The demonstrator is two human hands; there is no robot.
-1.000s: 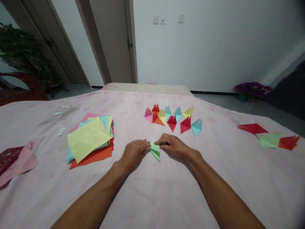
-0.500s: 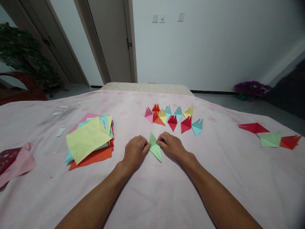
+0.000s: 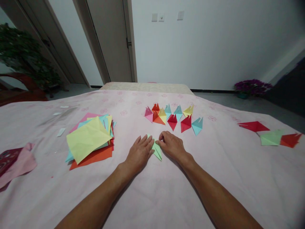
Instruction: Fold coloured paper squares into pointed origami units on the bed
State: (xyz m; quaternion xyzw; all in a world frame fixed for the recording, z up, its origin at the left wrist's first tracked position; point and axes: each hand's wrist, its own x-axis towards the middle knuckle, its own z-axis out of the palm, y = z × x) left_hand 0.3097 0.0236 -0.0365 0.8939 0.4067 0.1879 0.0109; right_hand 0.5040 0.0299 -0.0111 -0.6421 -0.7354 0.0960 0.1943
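Note:
A small green folded paper (image 3: 157, 151) lies on the pink cloth (image 3: 152, 190) between my hands. My left hand (image 3: 140, 152) rests flat on its left part, fingers stretched out and pressing down. My right hand (image 3: 172, 145) touches the paper's right edge with curled fingertips. Most of the green piece is hidden under the two hands; only its lower tip shows. Just beyond my hands lies a group of several finished folded pieces (image 3: 173, 118) in pink, red, orange, yellow and blue.
A stack of coloured square sheets (image 3: 91, 139), yellow on top, lies to the left. Red and green folded pieces (image 3: 271, 135) sit at the far right. A pink and dark red item (image 3: 15, 162) is at the left edge. Doors, a plant and purple flowers stand beyond.
My left hand has opened from a curled pinch and now lies flat over the green paper. The paper's upper point, visible half a second ago, is now pressed down and covered.

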